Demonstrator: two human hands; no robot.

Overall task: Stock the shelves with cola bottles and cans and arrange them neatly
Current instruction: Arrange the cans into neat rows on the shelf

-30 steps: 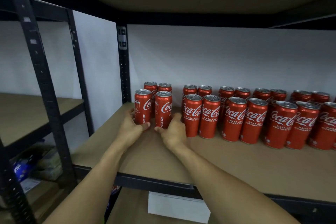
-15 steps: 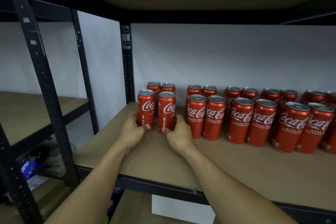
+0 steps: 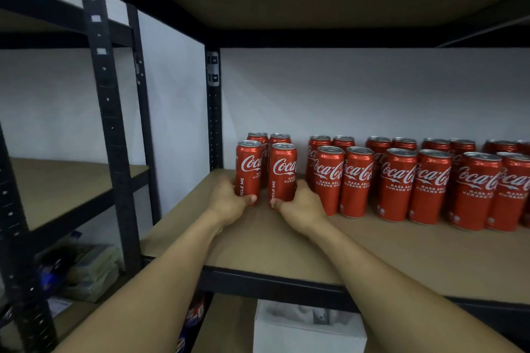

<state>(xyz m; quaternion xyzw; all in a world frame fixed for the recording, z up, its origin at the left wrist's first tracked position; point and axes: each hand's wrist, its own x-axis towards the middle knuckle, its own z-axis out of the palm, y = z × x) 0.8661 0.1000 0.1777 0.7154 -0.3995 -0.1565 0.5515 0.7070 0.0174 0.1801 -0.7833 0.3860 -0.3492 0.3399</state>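
The left can (image 3: pixel 249 173) and the right can (image 3: pixel 282 176) stand upright side by side at the left end of the shelf (image 3: pixel 286 246), near the black post (image 3: pixel 213 112). My left hand (image 3: pixel 229 202) curls round the foot of the left can, and my right hand (image 3: pixel 304 206) round the foot of the right can. Two back cans (image 3: pixel 258 137) stand just behind them. Past a small gap to the right, a double row of cans (image 3: pixel 401 183) runs along the wall. Below sits a white box (image 3: pixel 309 329). At lower left lie blurred packets (image 3: pixel 91 269), perhaps bags.
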